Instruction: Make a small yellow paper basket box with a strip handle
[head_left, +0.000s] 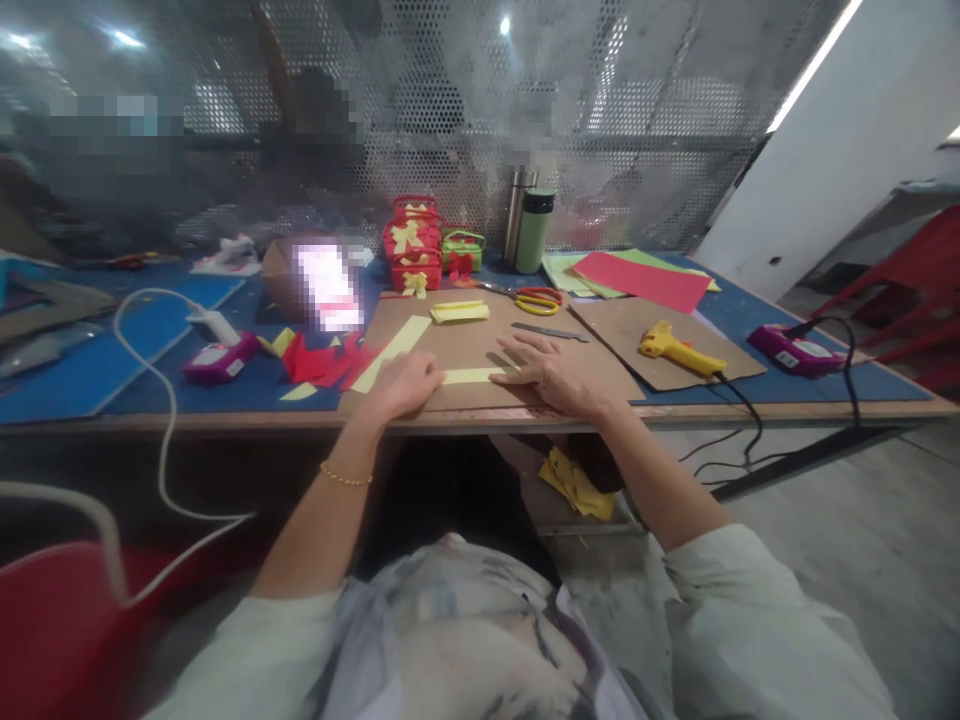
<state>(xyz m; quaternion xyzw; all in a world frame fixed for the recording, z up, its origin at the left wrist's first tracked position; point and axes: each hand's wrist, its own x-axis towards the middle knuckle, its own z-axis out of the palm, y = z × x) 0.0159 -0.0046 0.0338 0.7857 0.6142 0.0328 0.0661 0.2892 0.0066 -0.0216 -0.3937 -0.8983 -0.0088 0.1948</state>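
A narrow pale-yellow paper strip (469, 377) lies flat on the brown cardboard sheet (420, 402) near the table's front edge. My left hand (409, 384) is closed, its curled fingers at the strip's left end. At the other end, my right hand (546, 373) rests on the strip with fingers stretched and spread. A longer yellow paper strip (401, 348) slants beside my left hand. Beyond the hands lie a folded yellow paper piece (460, 312), a dark flat blade-like tool (550, 331) and scissors (536, 300) with red and yellow handles.
Several red paper boxes with bows (414, 245) and a green one (463, 255) stand at the back, near a green bottle (534, 232). At right are a yellow glue gun (679, 350) and red paper (645, 281). Red scraps (322, 362) and a bright phone screen (328, 287) are left.
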